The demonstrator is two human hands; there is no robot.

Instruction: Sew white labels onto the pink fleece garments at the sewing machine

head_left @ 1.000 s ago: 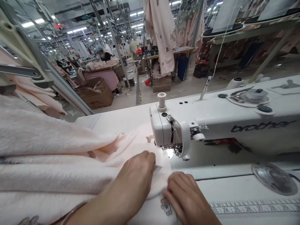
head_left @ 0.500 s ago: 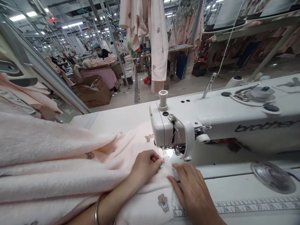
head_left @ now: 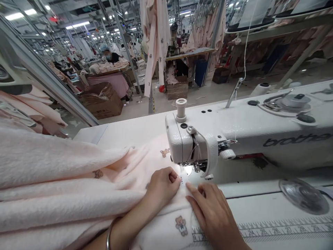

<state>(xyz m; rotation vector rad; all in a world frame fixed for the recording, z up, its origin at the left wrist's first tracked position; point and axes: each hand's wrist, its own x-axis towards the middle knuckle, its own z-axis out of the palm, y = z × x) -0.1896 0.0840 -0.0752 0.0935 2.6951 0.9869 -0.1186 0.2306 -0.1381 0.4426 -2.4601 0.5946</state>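
Note:
Pale pink fleece fabric [head_left: 145, 166] printed with small teddy bears spreads over the sewing machine bed, with its right end under the machine head. My left hand [head_left: 164, 182] is closed in a pinch on the fabric just in front of the lit presser foot area [head_left: 191, 169]. By its fingertips lies a small pale patch with dark marks [head_left: 181, 180], too small to read. My right hand [head_left: 212, 205] rests at the fabric's right edge, thumb and index finger stretched out and apart, touching the cloth. The needle is hidden behind the white sewing machine [head_left: 192, 139] head.
A printed ruler scale [head_left: 273, 229] runs along the table's front. A clear round dish [head_left: 303, 196] sits at the right. Hanging pink garment pieces [head_left: 154, 45], a cardboard box [head_left: 104, 100] and a person at another table [head_left: 109, 55] are beyond.
My right hand's index finger has shifted left onto the cloth, closer to my left fingertips. The hanging pink pieces in the background have swung left. My left hand keeps its pinch.

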